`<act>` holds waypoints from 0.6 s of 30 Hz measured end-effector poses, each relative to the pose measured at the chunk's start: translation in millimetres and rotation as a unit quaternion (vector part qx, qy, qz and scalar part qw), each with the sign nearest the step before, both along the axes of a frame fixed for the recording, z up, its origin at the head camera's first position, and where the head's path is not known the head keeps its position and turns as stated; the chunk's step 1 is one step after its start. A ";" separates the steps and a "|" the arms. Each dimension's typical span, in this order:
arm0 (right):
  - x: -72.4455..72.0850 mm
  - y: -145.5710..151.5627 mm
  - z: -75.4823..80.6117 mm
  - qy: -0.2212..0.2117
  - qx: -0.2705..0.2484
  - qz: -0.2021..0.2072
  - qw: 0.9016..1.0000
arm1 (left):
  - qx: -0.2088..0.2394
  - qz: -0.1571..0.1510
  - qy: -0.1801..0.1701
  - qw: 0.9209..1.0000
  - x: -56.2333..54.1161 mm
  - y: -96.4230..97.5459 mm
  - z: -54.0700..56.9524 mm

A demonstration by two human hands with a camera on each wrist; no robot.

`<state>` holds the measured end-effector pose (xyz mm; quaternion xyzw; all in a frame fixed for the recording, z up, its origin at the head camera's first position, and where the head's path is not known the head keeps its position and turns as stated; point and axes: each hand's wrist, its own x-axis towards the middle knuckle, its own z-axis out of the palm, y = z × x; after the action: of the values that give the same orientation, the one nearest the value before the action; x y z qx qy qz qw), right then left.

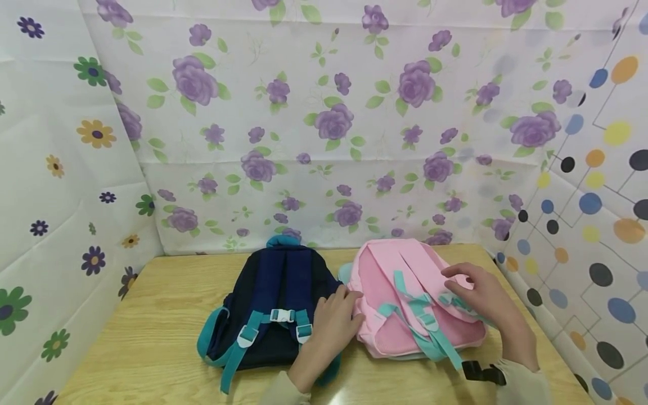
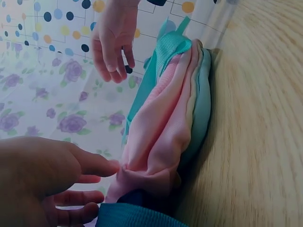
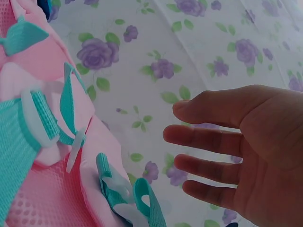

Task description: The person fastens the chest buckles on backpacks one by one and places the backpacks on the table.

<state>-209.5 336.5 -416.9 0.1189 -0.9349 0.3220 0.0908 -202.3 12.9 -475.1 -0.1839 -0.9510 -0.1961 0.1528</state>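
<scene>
Two small backpacks lie side by side on the table with their strap sides up. The navy backpack (image 1: 268, 287) is on the left, its teal straps joined by a white chest buckle (image 1: 282, 315). On the right lies the pink backpack (image 1: 377, 275), with loose teal straps (image 1: 422, 306) across it. My left hand (image 1: 334, 320) is at the gap between the two bags, thumb near the pink bag's side; whether it touches cannot be told. Above the right edge of the pink backpack hovers my right hand (image 3: 265, 142), fingers spread and holding nothing.
Both bags are on a wooden table (image 1: 147, 326). Behind it hangs a floral cloth (image 1: 298, 135), with a flower-print cloth (image 1: 55, 185) on the left and a dotted one (image 1: 582, 236) on the right. A black band (image 1: 483, 373) is at the right wrist.
</scene>
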 end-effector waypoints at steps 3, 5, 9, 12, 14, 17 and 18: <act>-0.5 3.5 -1.1 -0.003 0.000 -0.006 1.000 | 0.014 -0.011 -0.007 1.000 0.5 4.5 3.6; -1.2 4.5 -2.1 -0.005 0.002 -0.006 1.000 | 0.026 -0.023 -0.020 0.999 0.8 7.2 6.0; -3.0 7.0 -5.2 -0.005 0.005 -0.004 1.000 | 0.057 -0.063 -0.040 0.996 -0.7 14.2 10.7; -4.2 9.4 -7.7 -0.006 0.006 -0.003 1.000 | 0.073 -0.095 -0.050 0.992 -3.8 20.7 14.0; -4.7 10.6 -9.1 -0.007 0.007 -0.004 1.000 | 0.076 -0.111 -0.055 0.989 -5.9 26.1 17.4; -5.8 13.2 -11.4 -0.015 0.007 -0.008 1.000 | 0.072 -0.125 -0.067 0.987 -10.2 36.5 21.7; -6.1 14.1 -12.2 -0.019 0.007 -0.010 1.000 | 0.069 -0.130 -0.070 0.987 -11.9 40.8 22.9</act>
<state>-215.6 350.6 -429.1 0.1037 -0.9397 0.3171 0.0757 -214.2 53.7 -452.2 -0.2808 -0.9116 -0.2918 0.0713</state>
